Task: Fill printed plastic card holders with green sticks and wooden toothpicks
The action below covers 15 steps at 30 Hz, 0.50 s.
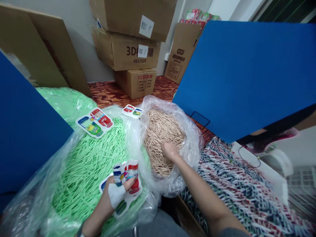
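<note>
My left hand (117, 192), with a white wrapping around it, is closed on a bottle-shaped printed packet (132, 169) in blue and red. Just beneath lies another printed packet (122, 208), over the bag of light green sticks (86, 164). My right hand (170, 150) reaches into a clear plastic bag (194, 141) of thin brown sticks (160, 126). Its fingers look curled down among the sticks, and their tips are hidden. A blue-and-red double-bottle packet (95, 122) rests on the green sticks' far edge. A smaller-looking packet (132, 111) lies between the two bags.
Stacked cardboard boxes (133, 52) stand behind the bags on a red patterned floor (103, 92). Blue panels rise at the left (27, 131) and right (247, 72). A heap of red, white and blue strips (237, 184) lies at the right.
</note>
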### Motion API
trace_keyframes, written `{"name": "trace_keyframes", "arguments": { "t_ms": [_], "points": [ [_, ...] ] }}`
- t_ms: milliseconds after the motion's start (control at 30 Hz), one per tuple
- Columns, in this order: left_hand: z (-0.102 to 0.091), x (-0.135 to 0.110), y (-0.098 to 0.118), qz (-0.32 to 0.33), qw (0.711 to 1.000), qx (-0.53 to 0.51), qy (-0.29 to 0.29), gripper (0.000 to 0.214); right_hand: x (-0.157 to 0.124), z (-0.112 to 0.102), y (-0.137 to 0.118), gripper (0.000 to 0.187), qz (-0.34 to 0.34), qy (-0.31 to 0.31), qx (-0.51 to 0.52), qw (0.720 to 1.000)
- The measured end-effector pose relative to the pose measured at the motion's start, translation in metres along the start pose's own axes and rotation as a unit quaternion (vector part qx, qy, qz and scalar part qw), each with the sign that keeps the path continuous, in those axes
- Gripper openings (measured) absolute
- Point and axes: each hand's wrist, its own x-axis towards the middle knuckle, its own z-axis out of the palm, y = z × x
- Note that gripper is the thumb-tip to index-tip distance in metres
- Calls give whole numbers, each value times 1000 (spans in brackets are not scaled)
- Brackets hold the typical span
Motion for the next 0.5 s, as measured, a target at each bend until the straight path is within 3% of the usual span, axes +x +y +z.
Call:
{"name": "trace_keyframes", "arguments": {
  "t_ms": [100,267,500],
  "points": [
    [-2,0,-4,11,1000,3,21,26,-6,-12,0,32,-23,-10,-38,999],
    [-2,-1,-5,7,1000,-5,30,27,-38,-27,10,33,-89,-79,-73,990],
    [0,0,-2,1,999,24,-30,20,-80,-3,16,30,-59,-137,-111,983]
  ]
}}
